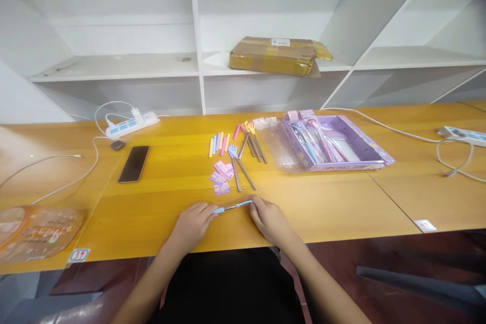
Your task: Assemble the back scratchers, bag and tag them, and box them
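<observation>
Between my hands is a small back scratcher point(230, 207) with a blue grip, a short metal shaft and a light blue end. My left hand point(193, 224) is closed round the grip. At the other end, my right hand point(270, 218) pinches the light blue part, whose tip is hidden by the fingers. Just beyond lie scratchers with blue claws point(233, 152) and others with yellow and orange claws point(248, 129), their metal rods bare. Left of them are several coloured grip sleeves point(217, 144) in yellow, blue and pink, and small pink printed cards point(222, 178).
A purple tray point(374, 154) holds bagged scratchers, beside clear plastic bags point(279, 144). Leftward are a phone point(134, 164), a power strip point(132, 124) with cables and an orange plastic package point(41, 233). A taped carton point(275, 55) sits on the shelf; another power strip point(465, 135) is far right.
</observation>
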Tool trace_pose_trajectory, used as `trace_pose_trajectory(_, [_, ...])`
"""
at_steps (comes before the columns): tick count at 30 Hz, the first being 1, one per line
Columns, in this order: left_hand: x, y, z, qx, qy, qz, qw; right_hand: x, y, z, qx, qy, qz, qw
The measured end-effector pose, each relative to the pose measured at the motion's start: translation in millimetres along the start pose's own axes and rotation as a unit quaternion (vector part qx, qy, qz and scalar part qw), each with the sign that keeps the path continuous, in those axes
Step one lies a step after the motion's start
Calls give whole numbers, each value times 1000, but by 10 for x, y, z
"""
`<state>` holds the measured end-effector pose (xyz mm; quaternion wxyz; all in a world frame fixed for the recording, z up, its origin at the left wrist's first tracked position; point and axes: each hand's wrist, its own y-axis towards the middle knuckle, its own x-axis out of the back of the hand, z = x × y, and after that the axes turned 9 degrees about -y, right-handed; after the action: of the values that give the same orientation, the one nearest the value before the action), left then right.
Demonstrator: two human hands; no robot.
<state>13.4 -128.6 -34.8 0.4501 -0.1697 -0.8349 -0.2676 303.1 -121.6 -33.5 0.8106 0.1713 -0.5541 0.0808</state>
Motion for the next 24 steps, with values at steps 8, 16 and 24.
trace_pose_trajectory(8, [-36, 33, -79, -36, 93, -2, 995, -69, -2, 30, -3, -17, -30, 999])
trace_pose_trajectory(16, [22, 164, -287, -47, 117, -5, 992, 35, -18, 224, 11, -4, -109, 994])
trace_pose_trajectory(24, [503, 179, 82, -13, 141, -25, 990, 316, 97, -356, -95, -31, -179, 979])
